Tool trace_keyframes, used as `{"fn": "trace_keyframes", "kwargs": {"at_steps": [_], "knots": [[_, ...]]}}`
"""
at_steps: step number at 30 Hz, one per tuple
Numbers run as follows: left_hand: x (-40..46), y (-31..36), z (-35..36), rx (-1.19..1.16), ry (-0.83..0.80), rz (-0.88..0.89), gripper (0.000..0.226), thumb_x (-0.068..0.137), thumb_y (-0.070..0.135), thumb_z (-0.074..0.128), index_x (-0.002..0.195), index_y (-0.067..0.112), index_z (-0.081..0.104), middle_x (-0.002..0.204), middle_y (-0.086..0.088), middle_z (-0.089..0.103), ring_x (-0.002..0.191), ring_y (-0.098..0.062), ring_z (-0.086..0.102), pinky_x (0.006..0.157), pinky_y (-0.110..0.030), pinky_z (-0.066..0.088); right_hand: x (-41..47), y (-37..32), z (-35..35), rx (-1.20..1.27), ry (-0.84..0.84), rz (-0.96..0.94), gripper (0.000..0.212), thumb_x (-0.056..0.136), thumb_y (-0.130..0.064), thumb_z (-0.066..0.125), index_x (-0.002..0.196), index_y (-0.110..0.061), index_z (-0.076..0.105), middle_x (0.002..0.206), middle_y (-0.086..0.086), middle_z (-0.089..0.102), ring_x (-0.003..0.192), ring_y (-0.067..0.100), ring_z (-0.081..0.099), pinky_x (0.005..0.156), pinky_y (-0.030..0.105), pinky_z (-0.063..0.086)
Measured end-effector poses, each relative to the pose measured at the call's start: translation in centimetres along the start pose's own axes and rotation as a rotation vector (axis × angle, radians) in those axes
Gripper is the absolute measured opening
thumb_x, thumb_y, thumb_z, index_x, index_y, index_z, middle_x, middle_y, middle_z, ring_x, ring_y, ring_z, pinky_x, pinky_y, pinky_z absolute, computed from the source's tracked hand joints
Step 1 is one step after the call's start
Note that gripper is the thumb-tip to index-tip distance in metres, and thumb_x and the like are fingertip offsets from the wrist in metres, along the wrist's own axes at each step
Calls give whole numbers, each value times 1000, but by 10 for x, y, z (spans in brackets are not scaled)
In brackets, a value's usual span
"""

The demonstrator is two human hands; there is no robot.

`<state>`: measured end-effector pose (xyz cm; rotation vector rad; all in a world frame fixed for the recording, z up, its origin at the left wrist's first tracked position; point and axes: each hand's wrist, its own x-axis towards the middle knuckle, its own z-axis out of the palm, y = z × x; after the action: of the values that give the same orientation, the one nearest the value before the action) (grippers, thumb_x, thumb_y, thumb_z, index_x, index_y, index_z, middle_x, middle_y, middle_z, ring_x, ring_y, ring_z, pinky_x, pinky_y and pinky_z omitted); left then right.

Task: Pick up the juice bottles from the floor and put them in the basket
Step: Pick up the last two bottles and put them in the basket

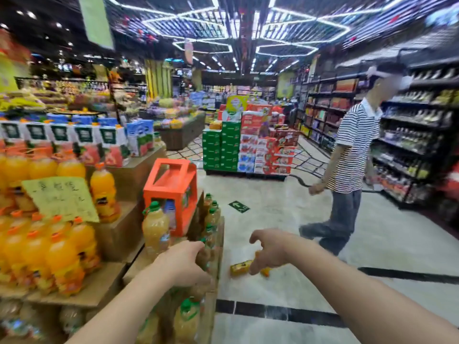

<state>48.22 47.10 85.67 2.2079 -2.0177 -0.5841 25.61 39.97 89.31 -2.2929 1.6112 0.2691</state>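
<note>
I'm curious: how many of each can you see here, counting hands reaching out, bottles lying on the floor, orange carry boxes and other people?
hands: 2, the left hand and the right hand
juice bottle on the floor: 1, partly behind the right hand
orange carry box: 1
other person: 1
total: 5

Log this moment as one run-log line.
left hand: on shelf bottles | right hand: open, reaching | juice bottle: on floor | basket: unseen
</note>
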Motion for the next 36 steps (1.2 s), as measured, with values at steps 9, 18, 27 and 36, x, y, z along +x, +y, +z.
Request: {"fn": "trace_keyframes", "kwargs": {"at_steps": [9, 18, 27, 36], "knots": [[75, 94, 23, 1, -28, 59, 76, 72, 56, 85, 139, 36, 55, 127, 9, 56, 111, -14, 59, 95, -34, 55, 22, 120, -27, 60, 5, 112, 91, 77, -53, 83, 154, -28, 41, 150, 4, 50, 128, 27, 55, 99, 38, 51], [187, 125, 15, 25, -79, 125, 86, 73, 54, 84, 148, 36, 44, 138, 7, 57, 118, -15, 60, 99, -36, 55, 94, 169, -60, 100, -8, 180, 90, 77, -55, 82, 153, -30, 41, 151, 0, 46, 130, 26, 54, 100, 41, 51], [363, 153, -26, 38, -136, 249, 80, 73, 60, 82, 143, 40, 48, 137, 8, 56, 116, -14, 60, 95, -32, 54, 228, 206, -117, 123, 25, 281, 91, 76, -56, 83, 153, -29, 41, 149, 1, 50, 127, 26, 56, 97, 39, 52], [498, 150, -56, 27, -169, 273, 77, 77, 51, 84, 144, 36, 48, 140, 4, 52, 110, -17, 63, 84, -34, 59, 362, 241, -138, 174, -19, 331, 90, 75, -57, 83, 151, -27, 44, 148, 2, 50, 128, 26, 55, 89, 35, 48]]}}
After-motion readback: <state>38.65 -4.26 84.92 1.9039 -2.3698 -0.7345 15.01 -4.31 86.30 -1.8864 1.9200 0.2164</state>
